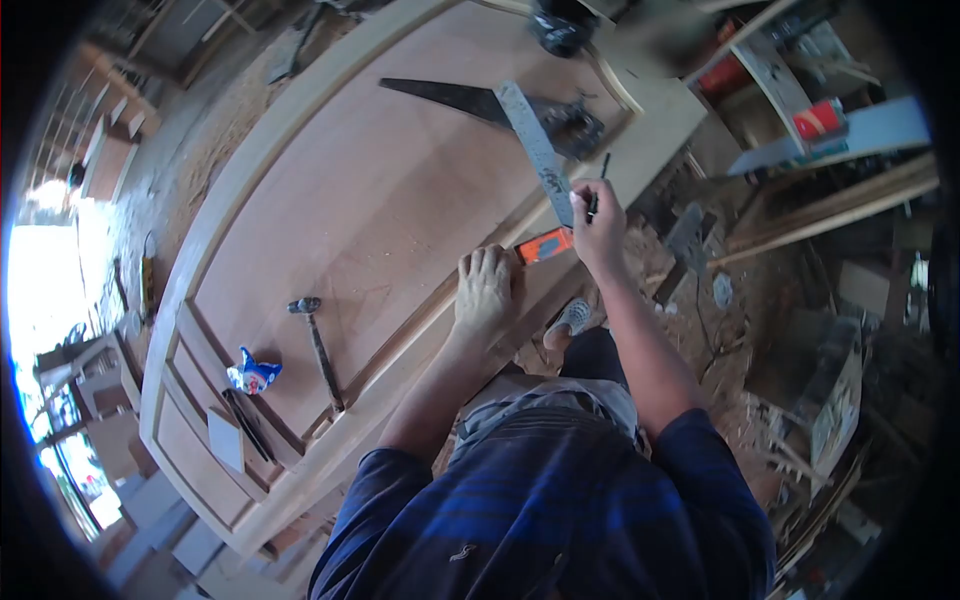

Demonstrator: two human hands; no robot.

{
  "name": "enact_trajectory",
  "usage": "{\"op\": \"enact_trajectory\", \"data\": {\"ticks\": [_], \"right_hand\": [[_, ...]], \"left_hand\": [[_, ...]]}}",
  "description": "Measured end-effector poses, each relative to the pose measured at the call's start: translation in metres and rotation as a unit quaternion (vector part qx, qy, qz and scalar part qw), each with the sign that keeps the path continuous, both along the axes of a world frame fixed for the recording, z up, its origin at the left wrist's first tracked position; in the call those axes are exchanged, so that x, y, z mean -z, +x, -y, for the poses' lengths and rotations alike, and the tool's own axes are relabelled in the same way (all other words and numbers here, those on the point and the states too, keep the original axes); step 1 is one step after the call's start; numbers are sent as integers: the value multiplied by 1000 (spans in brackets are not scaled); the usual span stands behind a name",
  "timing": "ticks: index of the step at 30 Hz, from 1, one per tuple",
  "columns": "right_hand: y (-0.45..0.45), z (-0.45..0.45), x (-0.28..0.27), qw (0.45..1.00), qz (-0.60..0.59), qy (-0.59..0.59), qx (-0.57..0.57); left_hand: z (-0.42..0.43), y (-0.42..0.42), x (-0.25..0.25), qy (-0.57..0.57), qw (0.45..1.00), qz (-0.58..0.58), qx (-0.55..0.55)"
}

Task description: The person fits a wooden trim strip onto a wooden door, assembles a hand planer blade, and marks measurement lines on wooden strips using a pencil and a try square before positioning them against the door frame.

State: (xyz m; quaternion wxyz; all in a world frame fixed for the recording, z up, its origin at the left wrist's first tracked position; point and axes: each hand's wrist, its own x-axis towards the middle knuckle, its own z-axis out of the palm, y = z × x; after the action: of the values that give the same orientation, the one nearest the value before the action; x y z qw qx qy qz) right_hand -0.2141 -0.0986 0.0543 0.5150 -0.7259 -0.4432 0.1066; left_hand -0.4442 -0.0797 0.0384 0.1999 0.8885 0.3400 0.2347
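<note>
A large wooden panel with a raised frame lies before me. My left hand is closed over the frame's near edge, beside the orange handle of a try square. The square's metal blade reaches away across the frame and panel. My right hand is closed around a dark pencil, next to the blade's near end. A handsaw lies on the panel, its dark handle partly behind the blade.
A hammer, a blue and white packet and a pale block lie on the panel's left part. A black bag is at its far end. Shelving and wood scraps stand at the right.
</note>
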Motion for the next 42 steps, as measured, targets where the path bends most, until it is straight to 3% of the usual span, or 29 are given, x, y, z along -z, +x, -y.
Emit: {"op": "enact_trajectory", "data": {"ticks": [4,7,8,11,15,18,21,24,26,30,31,33,35,36,37,38,39,40,41,42], "right_hand": [[-17,-72,19,998,12,-19,-52],[-18,-99,33,986,21,-31,-160],[-17,-101,32,970,-61,-90,-216],[-15,-98,8,934,152,-88,-311],[-13,-94,-4,868,255,-105,-413],[-23,-93,4,867,262,-55,-420],[-19,-78,12,872,197,-72,-443],[-12,-29,7,838,219,-74,-494],[-16,2,12,855,207,-72,-470],[-25,25,30,882,214,-68,-414],[-28,27,31,886,217,-76,-402],[-38,31,34,893,221,-93,-380],[-47,38,35,892,251,-123,-355],[-51,40,35,892,268,-122,-343],[-54,42,35,892,287,-122,-329],[-59,44,31,895,279,-137,-321],[-64,45,25,897,271,-153,-313],[-68,45,21,900,263,-168,-304],[-72,44,20,901,254,-169,-308],[-73,42,19,903,245,-170,-308]], "left_hand": [[-2,-1,15,17,997,-37,-58],[0,-3,10,-23,994,-77,-71],[1,-2,5,-30,991,-110,-74],[2,-4,10,-22,991,-114,-68],[6,-3,1,-39,986,-147,-63],[7,-5,3,-34,989,-128,-64],[7,-7,31,40,991,-100,-78],[10,-7,4,-37,987,-130,-89],[16,-12,-5,-49,987,-128,-88],[30,-65,1,-9,980,44,-193],[34,-99,6,33,965,86,-245],[38,-201,12,69,936,43,-343],[46,-319,5,153,815,123,-544],[46,-396,23,182,783,211,-556],[55,-454,-3,183,722,93,-661],[56,-521,11,235,644,24,-727],[68,-602,32,149,592,-83,-787],[75,-652,31,136,564,-113,-807],[84,-690,16,21,555,-146,-819],[90,-739,28,14,544,-221,-809]]}}
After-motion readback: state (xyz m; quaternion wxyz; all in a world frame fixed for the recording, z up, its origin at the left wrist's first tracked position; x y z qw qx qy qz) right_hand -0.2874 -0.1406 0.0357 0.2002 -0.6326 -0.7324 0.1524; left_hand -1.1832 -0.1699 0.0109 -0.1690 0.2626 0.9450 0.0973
